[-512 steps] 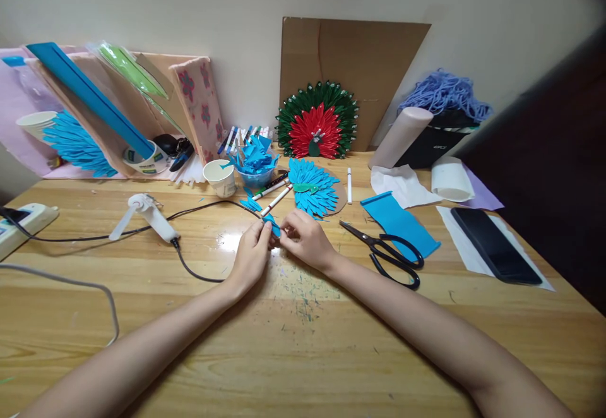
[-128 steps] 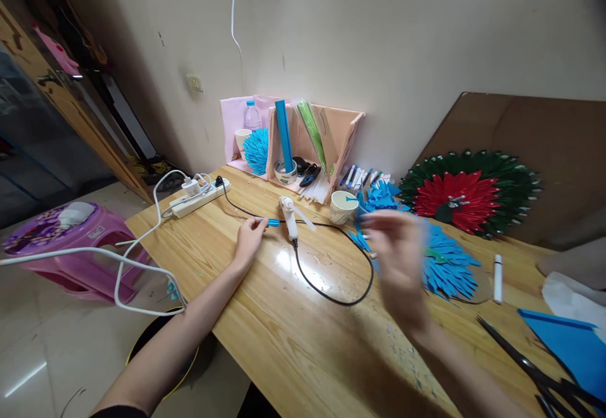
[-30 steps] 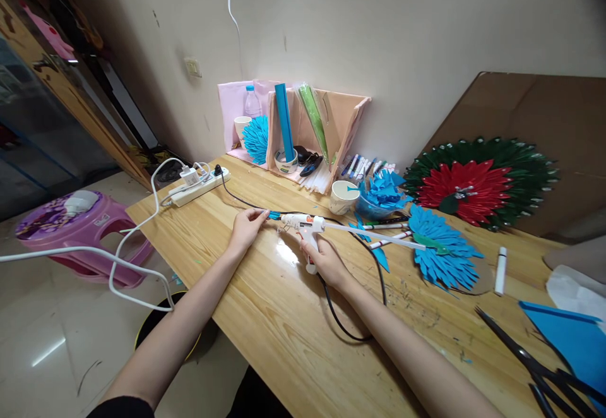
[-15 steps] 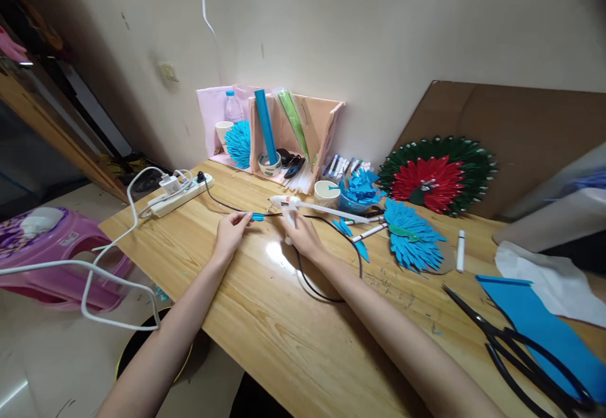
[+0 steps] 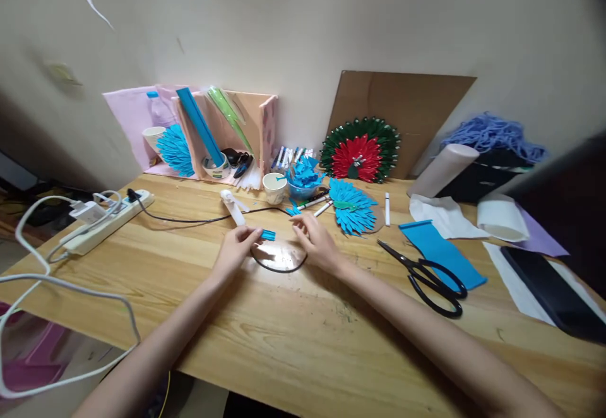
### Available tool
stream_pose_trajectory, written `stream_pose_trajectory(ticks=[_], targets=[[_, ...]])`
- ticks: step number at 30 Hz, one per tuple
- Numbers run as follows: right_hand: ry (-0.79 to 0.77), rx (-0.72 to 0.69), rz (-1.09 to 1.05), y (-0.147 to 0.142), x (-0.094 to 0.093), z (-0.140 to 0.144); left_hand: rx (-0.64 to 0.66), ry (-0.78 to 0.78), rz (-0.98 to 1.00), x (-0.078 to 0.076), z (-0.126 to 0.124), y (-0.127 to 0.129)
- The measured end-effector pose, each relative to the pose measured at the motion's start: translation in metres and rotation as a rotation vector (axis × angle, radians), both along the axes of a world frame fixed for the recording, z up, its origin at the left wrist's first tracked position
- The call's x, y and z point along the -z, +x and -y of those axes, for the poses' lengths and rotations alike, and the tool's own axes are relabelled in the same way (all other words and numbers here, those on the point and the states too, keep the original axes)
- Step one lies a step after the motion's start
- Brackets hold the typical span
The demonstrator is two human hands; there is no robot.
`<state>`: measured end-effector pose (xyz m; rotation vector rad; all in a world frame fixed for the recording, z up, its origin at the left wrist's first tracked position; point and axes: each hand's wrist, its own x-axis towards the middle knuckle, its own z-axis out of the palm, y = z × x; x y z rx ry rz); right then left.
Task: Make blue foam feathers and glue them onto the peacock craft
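My left hand [image 5: 235,249] pinches a small blue folded paper piece [image 5: 267,235] just above the wooden table [image 5: 303,336]. My right hand [image 5: 316,242] hovers beside it with fingers apart and nothing in it. A white glue gun [image 5: 233,206] lies on the table behind my hands, its black cord [image 5: 279,266] looping under them. The blue paper peacock fan [image 5: 353,209] lies to the right of my right hand, with markers [image 5: 314,203] next to it.
Black scissors [image 5: 428,276] and a blue paper strip [image 5: 442,254] lie to the right, a black phone [image 5: 552,292] further right. A paper cup [image 5: 274,187], a bowl of blue pieces [image 5: 303,181], a power strip [image 5: 101,225] and a red-green peacock fan [image 5: 360,151] stand behind.
My right hand has let go of the glue gun, which now lies on the table. My view has swung right, and my left hand still holds the blue piece.
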<state>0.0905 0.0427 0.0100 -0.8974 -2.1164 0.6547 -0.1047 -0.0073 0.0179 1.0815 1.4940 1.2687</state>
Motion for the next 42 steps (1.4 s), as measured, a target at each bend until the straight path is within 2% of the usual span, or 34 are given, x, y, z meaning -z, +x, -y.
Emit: stream_pose_trajectory(ticks=[4, 6, 9, 12, 19, 24, 33, 42], targets=[[-0.005, 0.145, -0.042, 0.076, 0.002, 0.013, 0.223, -0.01, 0.084, 0.0, -0.028, 0.069], [0.004, 0.194, -0.046, 0.1, 0.005, 0.016, 0.264, 0.023, 0.106, 0.003, -0.04, 0.1], [0.02, 0.256, -0.061, 0.122, 0.011, 0.018, 0.285, 0.08, 0.046, 0.01, -0.052, 0.136], [0.015, 0.284, -0.078, 0.131, 0.014, 0.016, 0.301, 0.112, 0.004, 0.018, -0.054, 0.155], [0.004, 0.204, -0.06, 0.133, 0.016, 0.014, 0.335, 0.097, 0.007, 0.03, -0.045, 0.158], [0.006, 0.202, -0.062, 0.134, 0.017, 0.014, 0.345, 0.089, -0.014, 0.033, -0.047, 0.157], [-0.016, 0.208, -0.043, 0.136, 0.016, 0.015, 0.362, 0.102, 0.06, 0.026, -0.046, 0.16], [0.006, 0.216, -0.046, 0.135, 0.017, 0.015, 0.336, 0.068, 0.065, 0.026, -0.048, 0.16]])
